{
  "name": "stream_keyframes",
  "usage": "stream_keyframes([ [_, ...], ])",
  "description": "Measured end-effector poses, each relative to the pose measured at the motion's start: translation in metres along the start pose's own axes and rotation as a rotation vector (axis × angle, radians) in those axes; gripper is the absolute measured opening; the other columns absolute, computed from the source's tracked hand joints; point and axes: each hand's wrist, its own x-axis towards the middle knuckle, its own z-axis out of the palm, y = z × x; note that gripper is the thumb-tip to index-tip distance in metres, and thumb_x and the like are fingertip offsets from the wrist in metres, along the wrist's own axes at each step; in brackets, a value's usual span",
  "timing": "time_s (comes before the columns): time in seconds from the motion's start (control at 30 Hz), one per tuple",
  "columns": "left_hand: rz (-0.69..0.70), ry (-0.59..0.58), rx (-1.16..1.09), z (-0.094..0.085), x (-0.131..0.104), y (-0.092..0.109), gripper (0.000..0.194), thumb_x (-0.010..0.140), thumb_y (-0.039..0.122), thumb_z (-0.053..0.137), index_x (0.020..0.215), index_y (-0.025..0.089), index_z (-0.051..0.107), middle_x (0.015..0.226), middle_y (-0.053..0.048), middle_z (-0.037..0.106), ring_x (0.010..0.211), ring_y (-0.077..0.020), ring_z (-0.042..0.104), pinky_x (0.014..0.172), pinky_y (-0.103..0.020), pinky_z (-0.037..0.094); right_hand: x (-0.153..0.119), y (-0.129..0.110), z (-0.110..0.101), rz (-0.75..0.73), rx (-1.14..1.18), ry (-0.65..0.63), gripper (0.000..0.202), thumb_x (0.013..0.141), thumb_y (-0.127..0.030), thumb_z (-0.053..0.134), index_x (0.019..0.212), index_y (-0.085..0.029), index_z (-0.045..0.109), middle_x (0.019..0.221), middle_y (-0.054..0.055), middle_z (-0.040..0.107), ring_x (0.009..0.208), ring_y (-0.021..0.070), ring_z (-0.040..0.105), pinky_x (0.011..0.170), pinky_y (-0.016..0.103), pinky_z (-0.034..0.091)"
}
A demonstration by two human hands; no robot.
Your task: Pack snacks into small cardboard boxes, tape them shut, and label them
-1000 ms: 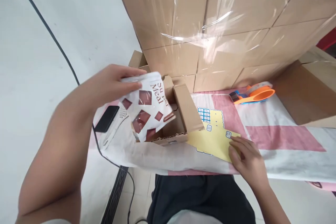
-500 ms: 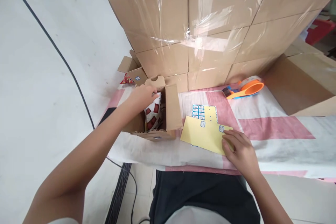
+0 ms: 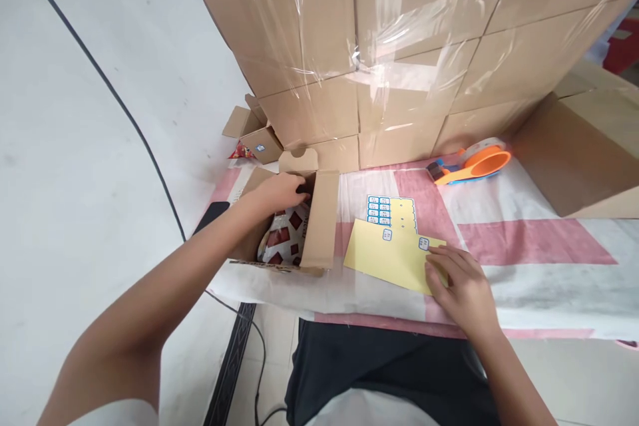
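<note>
The left hand [image 3: 283, 192] is reaching down into an open cardboard box [image 3: 320, 226], fingers curling at the far end of a white packet [image 3: 284, 236] patterned with dark red squares; those fingertips are partly hiding, so whether they are gripping the packet or only pressing against it, I cannot tell. The packet itself is lying inside the box, its near end showing toward the person. Over to the right hand [image 3: 464, 286], and it is resting at the right-hand end of a yellow sheet [image 3: 379, 256], thumb and fingers standing slightly apart on the paper; whether they are pinching it, I cannot tell either. Two small labels [image 3: 424, 243] are sitting along the sheet's far edge, one of them just beside the fingertips. Beyond that edge a sticker sheet [image 3: 394, 208] is peeking out, blue-edged labels filling its left part and bare yellow showing on its right. Farther back, an orange tape dispenser [image 3: 469, 166] is lying on the pink-and-white cloth [image 3: 529, 279], near a larger open carton [image 3: 584, 146]. Cardboard under shiny clear film [image 3: 409, 80] is rising behind everything, a smaller box [image 3: 262, 143] is standing by its left edge, and a dark cable [image 3: 144, 140] is running down the pale wall.
</note>
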Motion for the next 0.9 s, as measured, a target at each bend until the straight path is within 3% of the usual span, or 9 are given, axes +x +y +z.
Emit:
stream_keyframes([
  [0.13,-0.148,0.396,-0.214,-0.006,-0.069,-0.012,0.047,0.099,0.055,0.048,0.139,0.034,0.063,0.144,-0.002,0.066,0.132,-0.0311,0.062,0.113,-0.049,0.048,-0.002,0.004,-0.001,0.001,0.009,-0.006,0.011,0.098,-0.025,0.06,0.103,-0.021,0.069,0.11,0.01,0.076,0.11,0.033,0.069,0.095,0.052,0.057],
  [0.23,-0.419,0.617,-0.512,0.02,-0.123,-0.04,0.071,0.095,0.071,0.05,0.155,0.034,0.044,0.149,-0.009,0.062,0.129,-0.0346,0.065,0.109,-0.056,0.052,0.004,-0.002,-0.007,0.008,-0.025,0.005,0.013,0.099,-0.028,0.059,0.104,-0.022,0.069,0.113,0.01,0.076,0.115,0.0362,0.068,0.098,0.059,0.053],
  [0.3,-0.234,0.638,-0.813,0.057,-0.144,-0.054,0.081,0.094,0.079,0.041,0.161,0.034,0.032,0.138,-0.011,0.07,0.124,-0.0345,0.068,0.106,-0.059,0.054,0.016,-0.019,-0.014,0.004,-0.024,-0.013,0.014,0.099,-0.03,0.059,0.107,-0.024,0.069,0.114,0.009,0.077,0.117,0.0379,0.067,0.105,0.065,0.047],
  [0.37,0.204,0.638,-0.98,0.095,-0.154,-0.057,0.093,0.088,0.089,0.033,0.164,0.036,0.026,0.132,-0.012,0.073,0.131,-0.0365,0.065,0.111,-0.064,0.049,0.035,-0.046,-0.018,-0.025,0.079,-0.101,0.019,0.099,-0.03,0.059,0.115,-0.027,0.068,0.12,0.008,0.076,0.122,0.0371,0.066,0.11,0.066,0.044],
  [0.47,0.427,0.662,-0.958,0.132,-0.153,-0.043,0.101,0.084,0.083,0.057,0.166,0.033,0.024,0.142,-0.018,0.066,0.14,-0.0388,0.057,0.114,-0.065,0.046,0.068,-0.09,-0.011,-0.091,0.31,-0.294,0.038,0.099,-0.029,0.058,0.137,-0.031,0.061,0.141,0.007,0.068,0.135,0.0335,0.06,0.114,0.059,0.047],
  [0.57,0.349,0.826,-0.889,0.141,-0.146,-0.029,0.071,0.088,0.044,0.078,0.151,0.03,0.048,0.137,-0.016,0.068,0.134,-0.0348,0.063,0.112,-0.058,0.051,0.103,-0.112,0.011,-0.093,0.514,-0.383,0.054,0.1,-0.029,0.056,0.153,-0.033,0.047,0.154,0.007,0.057,0.143,0.0308,0.052,0.12,0.058,0.043],
  [0.67,0.388,0.899,-0.808,0.138,-0.144,-0.027,0.013,0.09,0.02,0.071,0.102,0.024,0.069,0.118,-0.01,0.075,0.126,-0.0317,0.068,0.105,-0.052,0.057,0.149,-0.111,0.041,0.073,0.812,-0.355,0.055,0.1,-0.032,0.052,0.154,-0.033,0.043,0.159,0.007,0.051,0.144,0.029,0.051,0.119,0.057,0.043],
  [0.8,0.503,0.898,-0.538,0.132,-0.155,-0.033,0.01,0.09,0.019,0.061,0.084,0.024,0.068,0.121,-0.009,0.076,0.131,-0.0335,0.06,0.104,-0.056,0.053,0.229,-0.105,0.085,0.385,0.988,-0.428,0.059,0.092,-0.043,0.064,0.147,-0.029,0.049,0.156,0.008,0.053,0.146,0.0303,0.048,0.12,0.056,0.04],
  [0.9,0.403,0.947,-0.201,0.129,-0.169,-0.036,0.009,0.088,0.032,0.066,0.092,0.027,0.072,0.111,-0.007,0.079,0.114,-0.0335,0.06,0.098,-0.053,0.048,0.275,-0.107,0.109,0.347,0.896,-0.52,0.046,0.086,-0.037,0.071,0.128,-0.02,0.064,0.136,0.012,0.066,0.13,0.0326,0.059,0.113,0.055,0.045],
])
